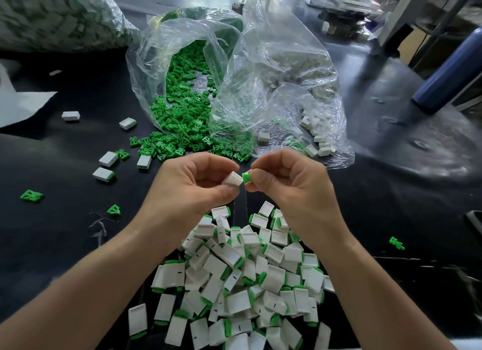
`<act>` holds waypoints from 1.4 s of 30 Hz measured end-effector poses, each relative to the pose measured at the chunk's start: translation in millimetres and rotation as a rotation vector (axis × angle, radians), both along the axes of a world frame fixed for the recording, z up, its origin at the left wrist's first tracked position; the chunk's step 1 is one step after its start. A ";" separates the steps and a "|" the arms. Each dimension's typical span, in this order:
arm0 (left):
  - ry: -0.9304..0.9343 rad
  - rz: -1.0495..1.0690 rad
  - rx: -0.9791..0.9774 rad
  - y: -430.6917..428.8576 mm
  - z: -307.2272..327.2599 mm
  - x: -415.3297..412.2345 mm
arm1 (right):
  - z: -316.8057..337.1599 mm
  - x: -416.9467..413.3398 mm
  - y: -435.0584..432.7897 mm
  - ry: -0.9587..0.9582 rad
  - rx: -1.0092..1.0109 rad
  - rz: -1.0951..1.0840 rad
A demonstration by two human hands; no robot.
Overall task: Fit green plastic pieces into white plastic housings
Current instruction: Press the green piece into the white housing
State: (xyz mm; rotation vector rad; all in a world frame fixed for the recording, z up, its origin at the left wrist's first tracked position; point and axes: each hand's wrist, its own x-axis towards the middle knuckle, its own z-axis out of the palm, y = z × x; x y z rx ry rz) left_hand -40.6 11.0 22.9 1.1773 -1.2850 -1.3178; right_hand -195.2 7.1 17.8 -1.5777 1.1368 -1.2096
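Above the middle of the black surface, the left hand pinches a white housing between thumb and fingers. The right hand pinches a green piece, held just beside the housing's open end. Along the near edge lies a pile of fitted housings. Toward the far edge a clear bag spills loose green pieces; a second bag beside it holds spare housings.

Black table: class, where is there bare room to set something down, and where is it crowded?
Bare: right of the right hand, toward the blue cylinder; also near left, between the loose green piece and left forearm. Crowded: finished pile, bags.
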 end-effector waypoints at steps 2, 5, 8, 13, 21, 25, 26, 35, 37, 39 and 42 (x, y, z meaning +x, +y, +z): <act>-0.014 -0.002 -0.010 -0.2 0.0 0.3 | -0.9 0.7 0.2 -0.002 -0.002 -0.001; -0.007 -0.025 -0.018 0.2 1.1 0.5 | -1.6 0.2 0.5 -0.010 -0.010 -0.007; -0.010 -0.046 -0.014 0.5 1.1 -0.2 | -3.0 0.6 0.7 0.026 -0.012 -0.007; -0.003 -0.049 0.001 0.3 0.4 -0.4 | -4.5 0.4 1.7 0.083 -0.002 0.020; 0.012 -0.027 0.011 -0.8 -1.7 0.6 | -6.1 -0.4 4.4 0.310 0.017 0.040; 0.024 -0.049 0.006 -0.8 -1.0 2.8 | -6.3 -1.7 5.2 0.430 -0.074 0.063; 0.023 -0.057 0.002 -0.8 -0.6 3.4 | -6.0 -2.6 5.1 0.449 -0.097 0.079; -0.122 -0.128 -0.093 1.5 0.2 4.3 | 0.4 -4.2 8.6 0.697 -0.250 0.133; -0.148 -0.137 -0.107 2.3 0.7 4.3 | 2.5 -4.3 9.6 0.721 -0.267 0.147; -0.184 -0.141 -0.125 2.2 0.9 4.7 | 3.7 -4.9 9.8 0.731 -0.271 0.161; -0.245 -0.156 -0.158 2.3 0.3 5.3 | 2.7 -4.9 9.5 0.761 -0.291 0.180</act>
